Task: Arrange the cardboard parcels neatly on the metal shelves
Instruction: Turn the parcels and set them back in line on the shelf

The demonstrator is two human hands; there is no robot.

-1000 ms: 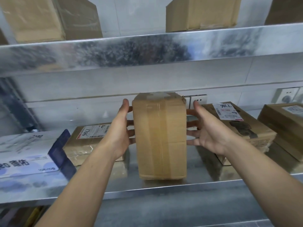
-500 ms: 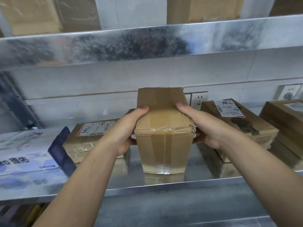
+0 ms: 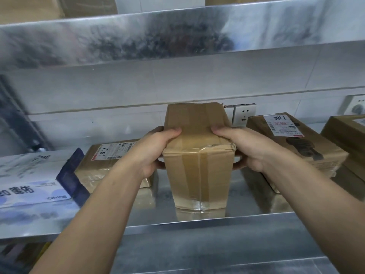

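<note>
A taped brown cardboard parcel (image 3: 198, 175) stands on the middle metal shelf (image 3: 197, 224), near its front edge. My left hand (image 3: 156, 149) grips its left side, thumb curled over the top face. My right hand (image 3: 246, 147) grips the right side the same way, fingers wrapped behind the box. A flat labelled parcel (image 3: 106, 165) lies just to the left, partly hidden by my left arm. Another labelled parcel (image 3: 296, 149) lies to the right.
A white and blue printed box (image 3: 35, 180) sits at the shelf's far left. A further brown parcel (image 3: 349, 139) is at the right edge. The upper metal shelf (image 3: 177, 36) overhangs, with boxes on it. Wall sockets (image 3: 244, 115) sit behind the held parcel.
A second ago my hands held the parcel's sides with straight fingers. The parcel has since tipped so its top face shows, and both thumbs now curl over its top.
</note>
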